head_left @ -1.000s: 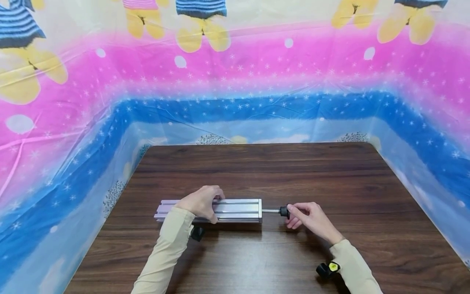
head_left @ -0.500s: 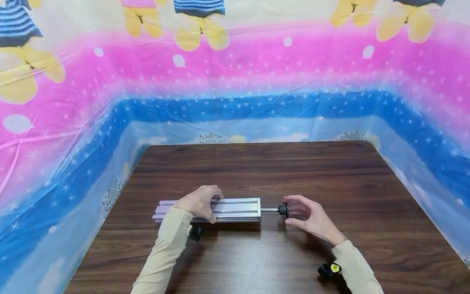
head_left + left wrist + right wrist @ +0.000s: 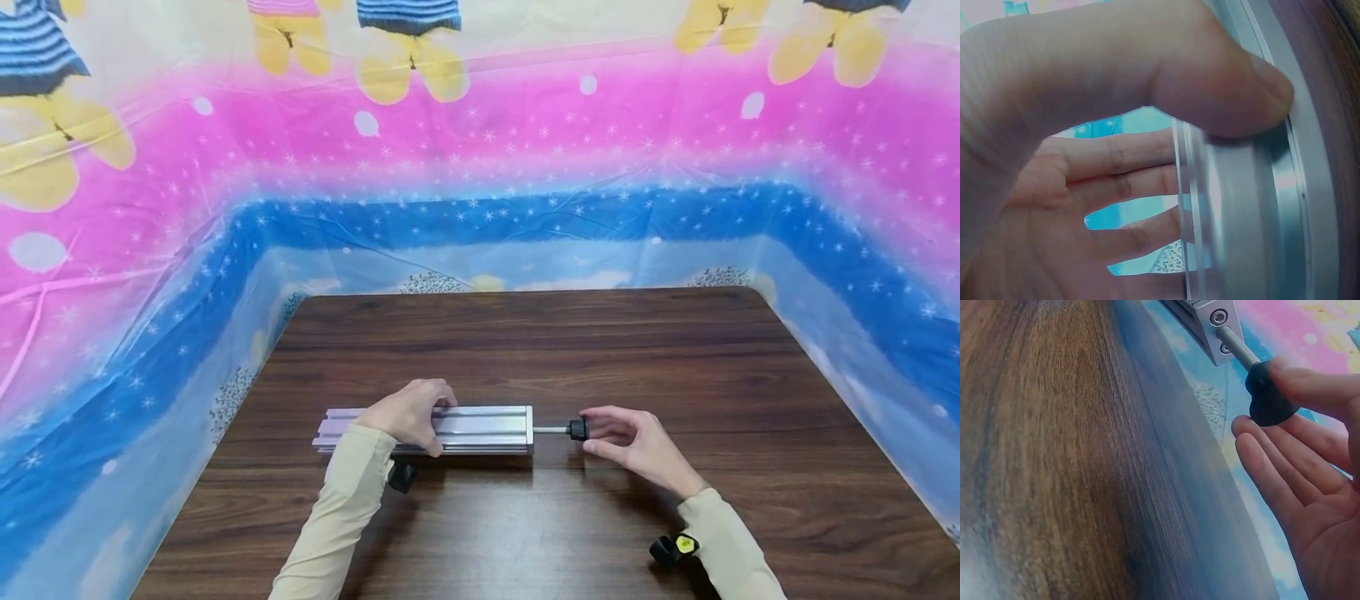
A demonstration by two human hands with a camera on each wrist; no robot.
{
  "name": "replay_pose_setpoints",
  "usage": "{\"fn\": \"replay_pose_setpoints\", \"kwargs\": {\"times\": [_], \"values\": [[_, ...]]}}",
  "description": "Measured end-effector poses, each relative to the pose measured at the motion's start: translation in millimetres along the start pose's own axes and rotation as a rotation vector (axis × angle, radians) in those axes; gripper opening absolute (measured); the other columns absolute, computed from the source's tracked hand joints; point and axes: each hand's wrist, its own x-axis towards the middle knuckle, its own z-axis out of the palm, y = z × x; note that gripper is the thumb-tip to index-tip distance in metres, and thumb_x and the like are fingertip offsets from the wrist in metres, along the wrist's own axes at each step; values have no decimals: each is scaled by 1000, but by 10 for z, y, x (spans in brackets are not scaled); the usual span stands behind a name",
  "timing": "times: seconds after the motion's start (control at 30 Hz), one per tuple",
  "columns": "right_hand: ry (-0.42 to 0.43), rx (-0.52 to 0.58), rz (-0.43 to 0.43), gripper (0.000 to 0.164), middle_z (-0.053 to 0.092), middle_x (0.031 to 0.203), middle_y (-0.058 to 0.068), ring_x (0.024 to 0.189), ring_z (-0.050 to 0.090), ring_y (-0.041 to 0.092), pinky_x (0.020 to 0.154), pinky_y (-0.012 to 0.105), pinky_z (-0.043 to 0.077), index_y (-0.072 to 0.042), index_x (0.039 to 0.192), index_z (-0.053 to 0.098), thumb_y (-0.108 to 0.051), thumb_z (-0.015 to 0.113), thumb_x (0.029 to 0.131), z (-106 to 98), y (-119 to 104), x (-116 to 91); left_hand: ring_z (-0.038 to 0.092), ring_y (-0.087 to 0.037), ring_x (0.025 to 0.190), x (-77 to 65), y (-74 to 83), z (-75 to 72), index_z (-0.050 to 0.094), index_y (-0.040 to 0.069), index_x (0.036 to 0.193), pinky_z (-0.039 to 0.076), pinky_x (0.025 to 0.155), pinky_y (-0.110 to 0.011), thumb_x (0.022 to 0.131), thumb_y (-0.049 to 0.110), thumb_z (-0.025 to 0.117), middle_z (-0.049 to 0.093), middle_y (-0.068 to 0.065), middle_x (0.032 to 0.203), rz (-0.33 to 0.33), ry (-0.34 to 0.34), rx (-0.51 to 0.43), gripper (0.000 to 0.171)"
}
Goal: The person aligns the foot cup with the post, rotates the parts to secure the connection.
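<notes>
A silver aluminium profile (image 3: 483, 427) with long grooves lies crosswise above the table. My left hand (image 3: 408, 414) grips it from above, thumb on the near side and fingers over the far side. In the left wrist view the thumb (image 3: 1235, 94) presses along a groove. Out of the profile's right end plate (image 3: 1222, 331) runs a threaded rod, ending in a black levelling foot (image 3: 578, 429). My right hand (image 3: 637, 442) pinches this foot at its rim. The right wrist view shows the thumb on the black foot and the other fingers spread behind it.
The dark wood-grain table (image 3: 540, 350) reaches back to a printed cloth (image 3: 480, 167) in pink and blue that hangs around its back and sides. Black wrist cameras (image 3: 663, 550) hang below the sleeves.
My right hand has turned about the foot: the thumb went from the upper side to the lower, the fingers spread and then closed in on the rim. The left hand and profile stay put.
</notes>
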Motion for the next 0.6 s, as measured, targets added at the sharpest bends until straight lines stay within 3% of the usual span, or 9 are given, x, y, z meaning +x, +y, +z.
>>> {"fn": "replay_pose_setpoints", "kwargs": {"times": [0.17, 0.4, 0.6], "values": [[5, -28, 45, 40, 75, 110, 13, 94, 73, 10, 81, 25, 58, -3, 129, 66, -19, 74, 93, -4, -24, 13, 57, -17, 91, -11, 5, -19, 68, 2, 112, 51, 84, -35, 60, 5, 90, 65, -5, 104, 2, -3, 2, 57], [-32, 27, 77, 39, 77, 96, 15, 85, 76, 26, 78, 29, 60, 8, 126, 64, -18, 67, 98, 3, -21, 43, 56, -17, 90, -6, -3, -4, 68, 3, 110, 51, 83, -34, 59, 6, 91, 65, -4, 103, 6, -1, -2, 56], [-54, 28, 85, 35, 78, 90, 12, 78, 76, 26, 73, 31, 60, 8, 121, 66, -22, 61, 102, 7, -17, 58, 56, -16, 89, -11, -6, -10, 68, 3, 110, 51, 82, -33, 60, 6, 91, 65, -4, 103, 21, 6, 0, 56]]}}
